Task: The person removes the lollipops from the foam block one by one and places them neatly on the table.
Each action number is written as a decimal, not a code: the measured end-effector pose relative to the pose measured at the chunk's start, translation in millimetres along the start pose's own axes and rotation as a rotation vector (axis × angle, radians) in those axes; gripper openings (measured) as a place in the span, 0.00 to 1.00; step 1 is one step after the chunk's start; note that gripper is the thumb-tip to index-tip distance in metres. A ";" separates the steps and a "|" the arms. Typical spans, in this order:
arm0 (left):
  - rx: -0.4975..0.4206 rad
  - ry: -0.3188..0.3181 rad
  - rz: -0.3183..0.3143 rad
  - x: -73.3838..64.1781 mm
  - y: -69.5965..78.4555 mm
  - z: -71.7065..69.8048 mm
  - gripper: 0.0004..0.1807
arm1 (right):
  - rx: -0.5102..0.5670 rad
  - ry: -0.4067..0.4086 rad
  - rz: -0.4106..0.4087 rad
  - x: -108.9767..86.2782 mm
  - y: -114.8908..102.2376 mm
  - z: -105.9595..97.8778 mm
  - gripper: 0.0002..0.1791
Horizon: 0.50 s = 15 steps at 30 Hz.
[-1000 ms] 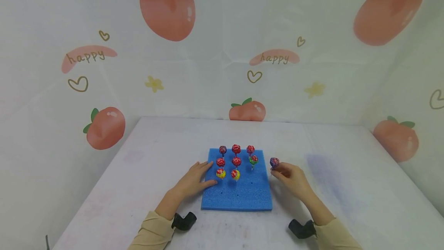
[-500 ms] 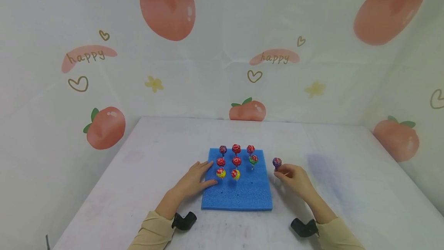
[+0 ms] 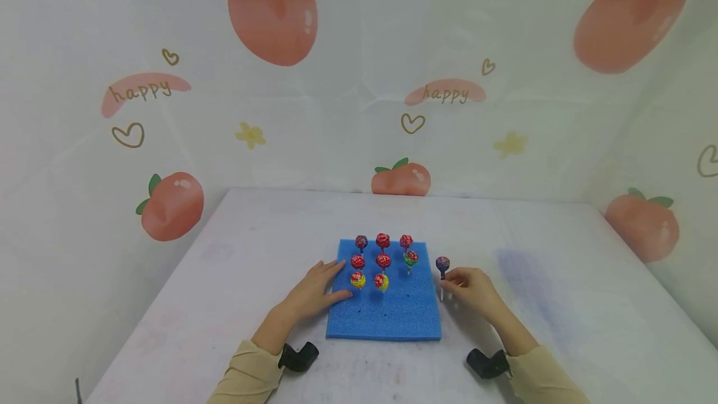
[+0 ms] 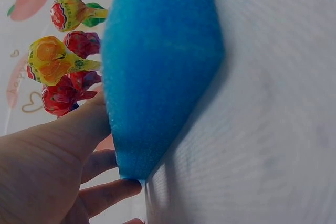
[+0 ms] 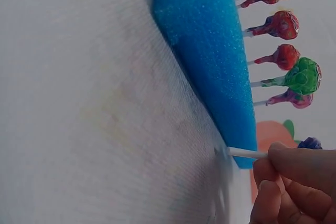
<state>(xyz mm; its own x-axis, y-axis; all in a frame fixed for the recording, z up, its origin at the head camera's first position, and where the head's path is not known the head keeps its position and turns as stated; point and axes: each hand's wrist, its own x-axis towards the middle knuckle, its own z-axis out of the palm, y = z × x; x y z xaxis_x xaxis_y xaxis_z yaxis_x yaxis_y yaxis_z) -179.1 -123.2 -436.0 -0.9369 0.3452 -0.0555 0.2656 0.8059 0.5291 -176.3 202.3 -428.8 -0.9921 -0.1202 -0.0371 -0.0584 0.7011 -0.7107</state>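
My right hand [image 3: 473, 292] pinches the stick of a purple-blue wrapped lollipop [image 3: 442, 264], just beyond the right edge of a blue foam board [image 3: 387, 323]. The lollipop stands upright, candy up, and its white stick [image 5: 242, 152] shows below my fingers in the right wrist view. Whether the stick's end touches the table, I cannot tell. My left hand [image 3: 310, 292] rests on the board's left edge, thumb and fingers spread. Several lollipops stand in the board in rows, among them a green one [image 3: 411, 258] and a yellow one [image 3: 381, 282].
Small holes [image 3: 407, 295] show in the board's front part. A whitish table [image 3: 269, 223] surrounds it, with a fruit-printed cloth [image 3: 336, 123] behind. A black bent piece [image 3: 299, 357] is at each wrist.
My right hand has shifted slightly right, then back left. The held lollipop is now more upright, with its stick showing below my fingers. My left hand has stayed on the board.
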 end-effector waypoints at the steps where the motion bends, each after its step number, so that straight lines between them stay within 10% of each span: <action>1: 0.001 0.000 0.001 0.0 -0.2 0.1 0.38 | 0.002 -0.004 -0.003 0.2 0.0 0.0 0.09; 15: -0.017 0.002 0.004 -0.2 0.2 0.5 0.38 | 0.019 -0.031 0.080 5.7 3.5 4.3 0.08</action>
<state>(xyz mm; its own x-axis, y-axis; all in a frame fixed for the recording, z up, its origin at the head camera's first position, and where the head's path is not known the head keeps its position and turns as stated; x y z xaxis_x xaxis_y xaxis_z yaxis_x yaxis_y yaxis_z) -178.7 -122.8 -436.3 -0.9363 0.3473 -0.0519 0.2652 0.7963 0.5437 -181.7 201.0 -434.5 -0.9895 -0.0865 -0.1156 0.0230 0.6958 -0.7178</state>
